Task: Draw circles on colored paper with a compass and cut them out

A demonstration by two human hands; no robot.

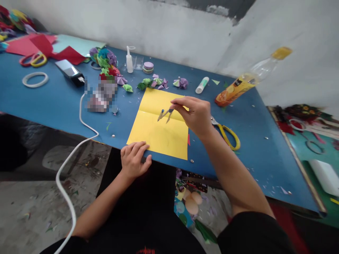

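Observation:
A yellow sheet of paper [156, 132] with a crease across it lies at the table's front edge. My right hand [197, 114] pinches a drawing compass [166, 113] by its top, and the two legs hang spread over the sheet. From this angle I cannot tell whether its tips touch the paper. Fingers stretched out, my left hand [134, 160] rests on the sheet's lower left corner and the table edge. Yellow-handled scissors [230, 137] lie just right of my right forearm, partly hidden by it.
Crumpled paper flowers [106, 61], a small white squeeze bottle [129, 61] and a glue stick [202, 85] stand or lie behind the sheet. An orange-labelled drink bottle [237, 86] leans at back right. A white cable [81, 113] runs from a phone [69, 70] over the table's front edge.

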